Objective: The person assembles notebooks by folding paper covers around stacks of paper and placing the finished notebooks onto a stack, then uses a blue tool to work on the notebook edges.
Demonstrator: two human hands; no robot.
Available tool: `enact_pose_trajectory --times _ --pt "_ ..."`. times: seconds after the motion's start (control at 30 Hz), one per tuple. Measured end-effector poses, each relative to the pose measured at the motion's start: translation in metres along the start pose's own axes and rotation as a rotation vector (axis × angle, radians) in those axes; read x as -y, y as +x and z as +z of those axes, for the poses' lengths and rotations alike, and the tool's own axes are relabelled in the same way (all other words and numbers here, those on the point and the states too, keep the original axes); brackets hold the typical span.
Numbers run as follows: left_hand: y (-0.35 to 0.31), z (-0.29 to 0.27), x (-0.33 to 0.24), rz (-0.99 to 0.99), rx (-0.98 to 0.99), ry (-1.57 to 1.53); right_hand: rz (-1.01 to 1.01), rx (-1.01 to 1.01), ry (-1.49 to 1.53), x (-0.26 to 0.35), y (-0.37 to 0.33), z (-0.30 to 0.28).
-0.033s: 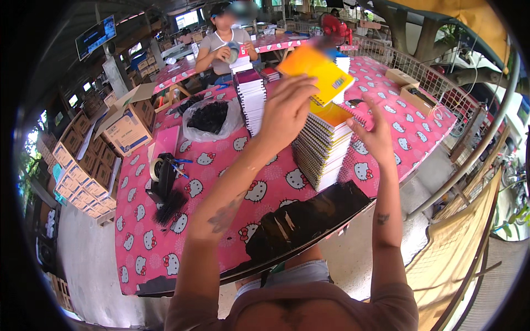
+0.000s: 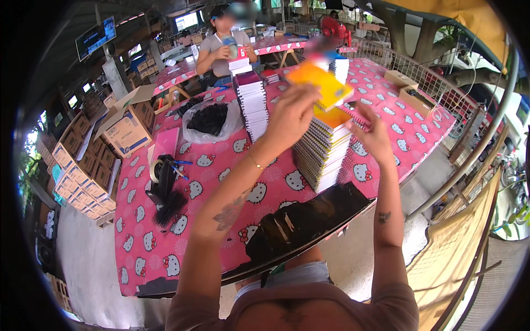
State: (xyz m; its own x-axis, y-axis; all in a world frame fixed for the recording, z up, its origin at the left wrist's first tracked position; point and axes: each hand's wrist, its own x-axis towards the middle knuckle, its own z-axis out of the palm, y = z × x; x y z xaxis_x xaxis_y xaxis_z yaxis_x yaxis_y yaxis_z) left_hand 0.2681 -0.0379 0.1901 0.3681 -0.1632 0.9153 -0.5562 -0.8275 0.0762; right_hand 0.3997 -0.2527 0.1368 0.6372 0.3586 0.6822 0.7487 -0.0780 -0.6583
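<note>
My left hand (image 2: 293, 115) grips a yellow spiral notebook (image 2: 327, 88) by its near left side, holding it tilted above a tall stack of spiral notebooks (image 2: 324, 151). An orange cover tops that stack. At its right side is my right hand (image 2: 371, 135), fingers curved and apart, thumb close to the top notebook's edge; whether it touches cannot be told. Left of my left hand stands another tall stack of notebooks (image 2: 252, 105) with a dark purple cover on top.
A clear plastic bag of black coils (image 2: 207, 118) lies on the pink table (image 2: 221, 220). Tape (image 2: 156, 170), pens and a black brush (image 2: 170, 208) are at left, near cardboard boxes (image 2: 128, 129). Across the table, a person (image 2: 229, 47) handles a notebook. Torn black covering edges the table's front.
The yellow notebook has come slightly lower and to the right with my left hand. My right hand's fingers have drawn in closer to the stack.
</note>
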Motion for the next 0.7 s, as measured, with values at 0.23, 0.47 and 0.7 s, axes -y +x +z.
enact_pose_trajectory --times 0.23,0.47,0.7 --pt "-0.044 0.016 0.009 -0.233 0.17 -0.068 0.082 0.095 0.182 -0.001 -0.001 0.023" --pt "-0.098 0.044 -0.006 -0.561 -0.244 -0.145 0.675 0.228 0.922 -0.17 -0.044 0.016" --pt "-0.276 0.047 -0.011 -0.86 0.138 0.014 1.018 0.52 1.153 -0.228 -0.098 0.098"
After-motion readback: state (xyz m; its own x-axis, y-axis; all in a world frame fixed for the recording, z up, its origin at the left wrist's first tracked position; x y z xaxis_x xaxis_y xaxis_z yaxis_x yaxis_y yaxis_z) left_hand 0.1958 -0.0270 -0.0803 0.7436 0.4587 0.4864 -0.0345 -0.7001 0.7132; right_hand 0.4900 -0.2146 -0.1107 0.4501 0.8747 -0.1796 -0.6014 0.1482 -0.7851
